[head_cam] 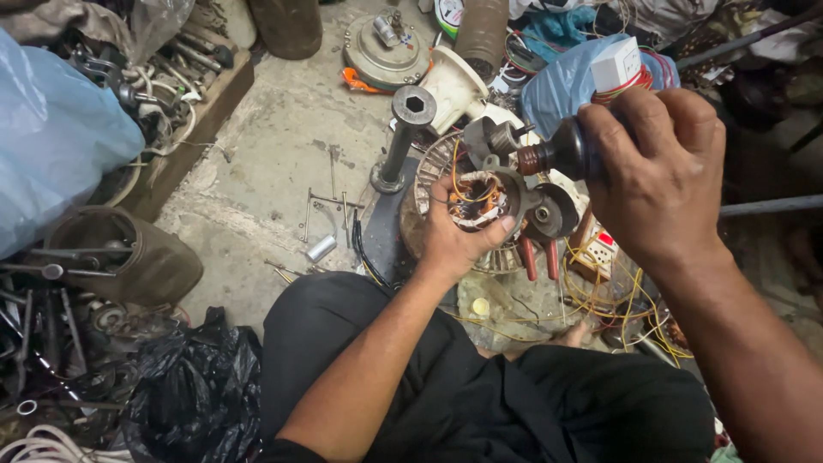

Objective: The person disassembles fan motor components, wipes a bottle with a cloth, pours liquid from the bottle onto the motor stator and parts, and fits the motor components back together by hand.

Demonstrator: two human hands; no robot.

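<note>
My left hand (453,236) grips a small electric motor stator (482,199), a grey metal housing with copper windings and orange and white wires showing inside. My right hand (656,176) is raised to the right of it, closed around a dark round rotor part (573,150) whose copper-coloured shaft end (531,159) points left toward the motor. Both are held over a round wire fan guard (437,163) lying on the floor.
A metal shaft with a hexagonal socket head (403,137) stands upright left of the motor. Red-handled pliers (538,257), tangled yellow wires (617,300), a white fan housing (454,86), loose bolts (321,206) and a wooden box of tools (184,73) lie around on the concrete floor.
</note>
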